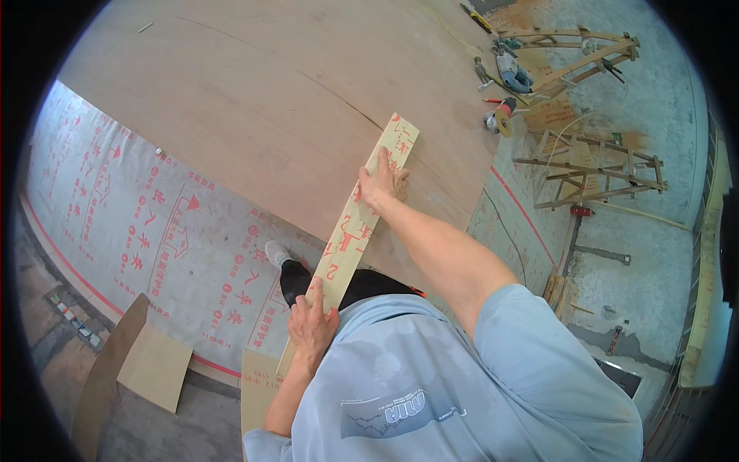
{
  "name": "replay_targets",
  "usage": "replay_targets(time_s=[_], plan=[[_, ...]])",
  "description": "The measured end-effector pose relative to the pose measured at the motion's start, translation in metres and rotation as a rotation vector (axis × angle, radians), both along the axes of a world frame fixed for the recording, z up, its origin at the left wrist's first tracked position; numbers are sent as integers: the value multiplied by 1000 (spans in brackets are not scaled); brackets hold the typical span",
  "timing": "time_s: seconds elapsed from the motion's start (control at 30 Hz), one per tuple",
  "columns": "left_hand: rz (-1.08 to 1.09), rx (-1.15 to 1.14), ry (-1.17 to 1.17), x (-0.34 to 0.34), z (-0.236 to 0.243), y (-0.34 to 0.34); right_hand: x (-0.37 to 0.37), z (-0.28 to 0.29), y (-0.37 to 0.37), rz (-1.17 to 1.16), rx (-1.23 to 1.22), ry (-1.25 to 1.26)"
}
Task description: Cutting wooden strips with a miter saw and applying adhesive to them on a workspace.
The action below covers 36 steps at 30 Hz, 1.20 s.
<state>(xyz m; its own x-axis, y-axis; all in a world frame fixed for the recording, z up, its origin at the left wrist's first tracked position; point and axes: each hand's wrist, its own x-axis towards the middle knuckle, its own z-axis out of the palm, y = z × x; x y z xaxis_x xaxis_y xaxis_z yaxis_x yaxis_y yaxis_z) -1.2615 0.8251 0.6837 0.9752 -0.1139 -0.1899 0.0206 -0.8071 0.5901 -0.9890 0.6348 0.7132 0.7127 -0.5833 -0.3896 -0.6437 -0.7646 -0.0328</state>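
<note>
A long, narrow strip of board [348, 240], pale yellow with red printing, slants away from my body across the near edge of a large plywood sheet [254, 100]. Close to my waist, my left hand [311, 325] grips the strip's near part, with fingers over the edge. Farther up, my right hand [382, 183] is clasped across the same strip, its thumb and fingers spread to both edges. The strip's lower end runs behind my left wrist and is partly hidden.
At the sheet's right edge lie a hammer [482, 72], a blue-grey power tool [511, 71] and an angle grinder [502, 117]. Wooden sawhorses [596, 173] stand beyond. Printed protective film [177, 246] covers the floor at left; a board offcut [156, 368] lies lower left.
</note>
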Motion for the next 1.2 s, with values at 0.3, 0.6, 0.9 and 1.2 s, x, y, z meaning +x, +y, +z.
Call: replay_targets(time_s=[0.3,0.6,0.9,1.2], plan=[[-1,58,-8,-4,9,3,0,-1,-4,21,13,-22],[6,34,-14,-6,9,12,4,9,4,41,90,-22],[-38,51,-7,0,10,21,9,16,10,32,130,-23],[-71,51,16,12,16,39,15,0,20,44,52,-90]])
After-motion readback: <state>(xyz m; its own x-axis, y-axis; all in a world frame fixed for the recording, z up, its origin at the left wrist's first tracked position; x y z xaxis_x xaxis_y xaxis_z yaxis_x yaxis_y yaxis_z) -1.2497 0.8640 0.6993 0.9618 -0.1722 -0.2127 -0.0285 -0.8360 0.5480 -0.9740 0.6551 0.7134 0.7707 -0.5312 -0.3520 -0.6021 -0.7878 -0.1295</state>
